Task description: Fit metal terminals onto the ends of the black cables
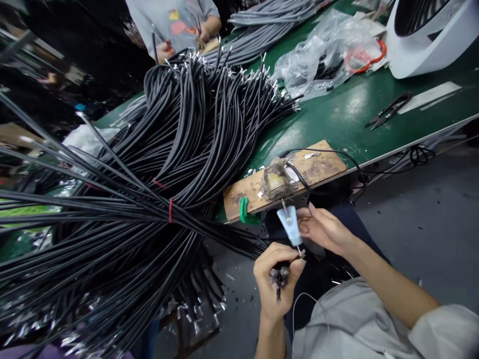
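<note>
My left hand (277,279) is closed around a bundle of black cables (239,238), whose dark cut ends show below the thumb. One bare silvery wire end (301,253) pokes out above the thumb, at the lower tip of a light blue tapered piece (290,225). That piece sits at the end of a thin metal shaft below a tape-wrapped motor-like block (277,180). Close beside the blue piece is my right hand (324,228), thumb apart from the fingers; whether its fingertips touch the piece is hidden.
A wooden board (325,157) with a green clamp (245,212) lies at the table edge. Big piles of black cables (194,134) fill the left. Snips (389,110), a plastic bag (318,50) and a white fan-like housing (430,50) lie right. A co-worker (179,25) works opposite.
</note>
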Motion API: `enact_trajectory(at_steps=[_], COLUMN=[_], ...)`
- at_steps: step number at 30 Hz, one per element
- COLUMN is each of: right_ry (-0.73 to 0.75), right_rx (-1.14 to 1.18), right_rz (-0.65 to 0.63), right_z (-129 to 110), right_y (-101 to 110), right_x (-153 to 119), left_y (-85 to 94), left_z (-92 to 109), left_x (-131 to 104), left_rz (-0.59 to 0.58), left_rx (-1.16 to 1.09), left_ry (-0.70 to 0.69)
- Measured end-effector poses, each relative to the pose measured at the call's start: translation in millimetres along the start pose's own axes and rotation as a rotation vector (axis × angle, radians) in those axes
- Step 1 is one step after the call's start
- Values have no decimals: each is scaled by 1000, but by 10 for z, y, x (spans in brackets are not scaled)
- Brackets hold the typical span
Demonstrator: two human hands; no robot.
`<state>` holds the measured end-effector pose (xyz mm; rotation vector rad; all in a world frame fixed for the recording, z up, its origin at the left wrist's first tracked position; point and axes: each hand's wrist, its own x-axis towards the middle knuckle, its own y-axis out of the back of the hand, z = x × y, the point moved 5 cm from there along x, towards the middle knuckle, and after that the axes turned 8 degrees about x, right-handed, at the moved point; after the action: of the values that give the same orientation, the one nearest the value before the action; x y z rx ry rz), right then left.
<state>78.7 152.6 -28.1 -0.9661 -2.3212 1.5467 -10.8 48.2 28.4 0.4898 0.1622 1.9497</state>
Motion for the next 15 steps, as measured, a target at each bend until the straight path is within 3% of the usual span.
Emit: enact_trajectory(at_steps=[4,9,11,15], right_ry=[250,644,750,836], right_rx=[-423,-1132,-1193,-1007], right_rz=[79,-240,-224,13], right_z=[-250,-357,-328,-206], right_y=[112,-439,-561,-485], right_x=[-296,-673,-702,-615], left_y=[-13,-86,-69,3], left_z=[41,-22,-12,32], left_x=[7,-3,-19,-70], left_rz=[-80,-252,-228,-40], left_rx=[-17,101,108,140], left_ry=[-68,-26,-45,-47])
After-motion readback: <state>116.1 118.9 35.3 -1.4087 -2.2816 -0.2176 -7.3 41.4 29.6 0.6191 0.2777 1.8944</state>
